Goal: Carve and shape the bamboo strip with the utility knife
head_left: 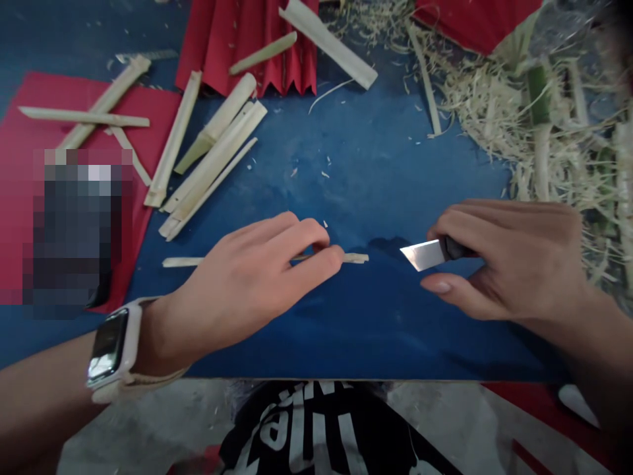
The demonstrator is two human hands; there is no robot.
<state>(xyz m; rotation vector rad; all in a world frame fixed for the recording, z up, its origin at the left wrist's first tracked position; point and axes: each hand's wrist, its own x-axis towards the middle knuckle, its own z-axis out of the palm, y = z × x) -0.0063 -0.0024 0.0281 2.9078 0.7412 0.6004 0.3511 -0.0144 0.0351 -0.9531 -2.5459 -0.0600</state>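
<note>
A thin pale bamboo strip [357, 258] lies crosswise on the blue table, and my left hand [257, 277] is closed over its middle. Both ends of the strip stick out past the hand; thumb and forefinger pinch it near the right end. My right hand [514, 257] grips the dark handle of a knife [424, 255]. Its short slanted blade points left and stays apart from the strip. Most of the handle is hidden in the palm.
Several split bamboo pieces [217, 168] lie at the upper left, some on red paper [148, 105]. A pixelated dark object [74, 231] sits at the left. Pleated red paper [247, 39] is at the back. Curly shavings [484, 99] heap up on the right of the blue table [366, 165].
</note>
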